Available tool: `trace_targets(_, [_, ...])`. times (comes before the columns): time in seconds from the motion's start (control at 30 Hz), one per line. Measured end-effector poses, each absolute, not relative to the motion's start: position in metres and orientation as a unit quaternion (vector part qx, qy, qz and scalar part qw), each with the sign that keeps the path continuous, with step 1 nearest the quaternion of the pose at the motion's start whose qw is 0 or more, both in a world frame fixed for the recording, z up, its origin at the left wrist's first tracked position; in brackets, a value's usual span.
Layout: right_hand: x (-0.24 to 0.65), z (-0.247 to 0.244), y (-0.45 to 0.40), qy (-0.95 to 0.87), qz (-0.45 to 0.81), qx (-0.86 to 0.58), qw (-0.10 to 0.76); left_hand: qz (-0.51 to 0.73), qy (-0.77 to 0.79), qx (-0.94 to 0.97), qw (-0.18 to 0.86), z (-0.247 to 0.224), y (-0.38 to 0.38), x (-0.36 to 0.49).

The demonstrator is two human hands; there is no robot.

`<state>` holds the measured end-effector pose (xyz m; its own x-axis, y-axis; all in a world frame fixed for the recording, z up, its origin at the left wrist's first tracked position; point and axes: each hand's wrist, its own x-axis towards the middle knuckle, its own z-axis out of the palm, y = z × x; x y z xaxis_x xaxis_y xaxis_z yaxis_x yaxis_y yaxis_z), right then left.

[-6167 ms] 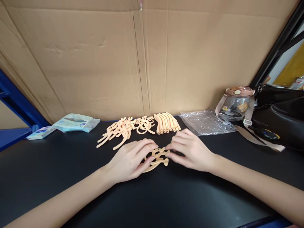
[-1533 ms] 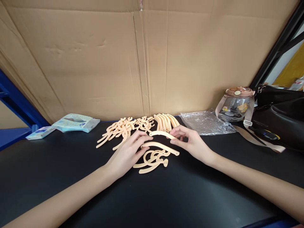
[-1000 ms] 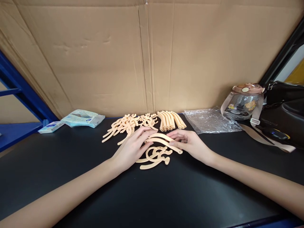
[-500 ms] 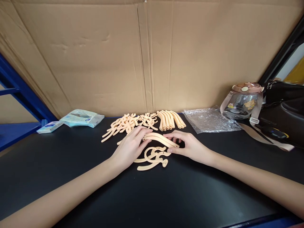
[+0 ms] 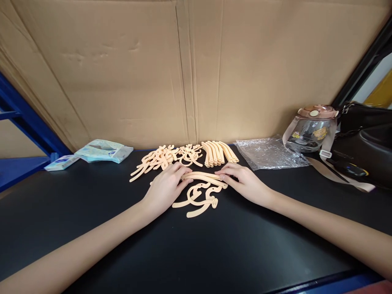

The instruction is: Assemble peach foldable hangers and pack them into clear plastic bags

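Two curved beige strips (image 5: 203, 177), with small holes at the ends, lie one against the other between my hands. My left hand (image 5: 167, 181) pinches their left end between thumb and fingers. At the right end, my right hand (image 5: 240, 179) has its thumb and fingertips closed on the strips. Just below them, several loose hook-shaped beige pieces (image 5: 199, 202) overlap on the black table. Behind my left hand is a jumbled pile of similar beige pieces (image 5: 162, 157). A neat row of stacked curved strips (image 5: 217, 153) sits behind my right hand.
The black table (image 5: 183, 253) ends at a cardboard wall (image 5: 137, 73). Blue-white tissue packs (image 5: 102, 151) lie at the left. To the right are a clear plastic bag (image 5: 272, 153), a strapped clear bottle (image 5: 314, 130) and a black bag (image 5: 367, 143).
My right hand has shifted its grip along the strips, its fingers now nearer their upper edge. One loose piece below has slid a little to the right.
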<state>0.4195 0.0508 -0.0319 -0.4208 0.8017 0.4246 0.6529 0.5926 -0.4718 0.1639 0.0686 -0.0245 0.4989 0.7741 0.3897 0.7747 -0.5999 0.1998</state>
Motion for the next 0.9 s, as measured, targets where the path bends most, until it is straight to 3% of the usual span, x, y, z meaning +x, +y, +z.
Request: trace_targets(0.9, [0.419,-0.0238,0.0467,-0.845,0.043,-0.46,0.269,-0.216,-0.414,-0.884,-0.018,-0.0201,0.0644,0.1623])
